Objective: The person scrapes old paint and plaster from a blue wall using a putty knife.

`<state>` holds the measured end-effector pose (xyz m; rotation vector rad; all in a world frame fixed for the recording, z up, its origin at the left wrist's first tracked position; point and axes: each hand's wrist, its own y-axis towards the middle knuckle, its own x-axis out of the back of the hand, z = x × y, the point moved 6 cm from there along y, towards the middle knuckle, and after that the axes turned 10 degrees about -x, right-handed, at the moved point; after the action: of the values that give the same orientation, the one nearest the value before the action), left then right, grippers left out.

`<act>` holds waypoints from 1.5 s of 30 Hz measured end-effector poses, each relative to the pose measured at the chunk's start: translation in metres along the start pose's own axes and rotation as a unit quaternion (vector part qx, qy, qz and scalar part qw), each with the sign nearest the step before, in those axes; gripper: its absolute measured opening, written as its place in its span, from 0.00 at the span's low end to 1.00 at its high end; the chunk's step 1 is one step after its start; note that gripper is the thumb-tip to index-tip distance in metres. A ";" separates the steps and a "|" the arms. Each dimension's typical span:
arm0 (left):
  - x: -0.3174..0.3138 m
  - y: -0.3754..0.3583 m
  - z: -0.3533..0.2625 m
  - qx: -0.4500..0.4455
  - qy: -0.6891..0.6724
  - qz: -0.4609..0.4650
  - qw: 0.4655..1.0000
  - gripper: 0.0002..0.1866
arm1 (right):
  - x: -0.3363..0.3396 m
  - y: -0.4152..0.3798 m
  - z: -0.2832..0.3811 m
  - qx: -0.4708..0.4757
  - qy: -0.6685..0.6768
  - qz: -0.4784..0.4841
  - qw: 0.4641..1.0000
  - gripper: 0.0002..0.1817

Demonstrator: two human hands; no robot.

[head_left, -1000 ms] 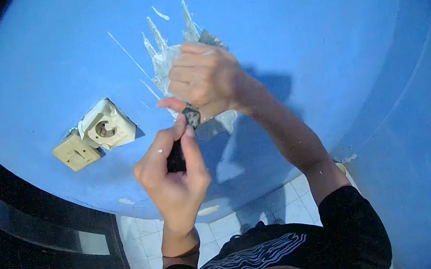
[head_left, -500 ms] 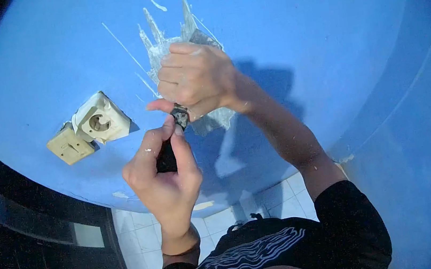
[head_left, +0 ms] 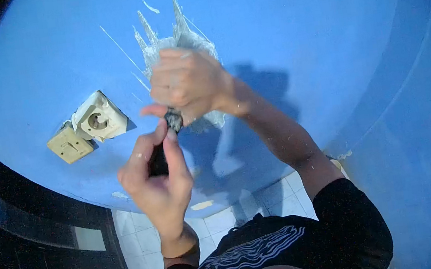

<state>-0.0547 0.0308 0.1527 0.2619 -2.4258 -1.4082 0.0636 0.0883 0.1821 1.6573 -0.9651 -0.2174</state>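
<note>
Both hands are closed up tight: the left hand (head_left: 158,182) grips a dark tool (head_left: 164,143) low, the right hand (head_left: 186,84) wraps its top, right against the filler patch (head_left: 189,43) on the blue wall (head_left: 294,28).

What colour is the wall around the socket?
The wall is bright blue, with a grey-white patch of filler behind the right hand; the head view shows it.
</note>
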 end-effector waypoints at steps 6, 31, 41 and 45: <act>-0.005 0.009 0.002 0.023 -0.023 -0.001 0.999 0.05 | 0.003 0.006 -0.015 0.024 -0.032 -0.008 0.999 0.25; -0.011 -0.014 0.019 0.010 -0.010 -0.009 1.000 0.05 | 0.002 -0.008 -0.009 0.019 -0.043 0.025 0.999 0.25; -0.008 -0.016 0.017 0.035 -0.054 -0.044 0.997 0.06 | 0.006 -0.001 -0.009 0.025 -0.023 0.031 0.999 0.25; -0.006 -0.018 0.018 0.067 -0.044 -0.043 0.996 0.06 | -0.002 0.004 -0.013 0.044 -0.023 0.023 0.999 0.25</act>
<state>-0.0555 0.0389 0.1277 0.3469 -2.6147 -1.3212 0.0684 0.0994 0.1890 1.7139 -1.0596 -0.1859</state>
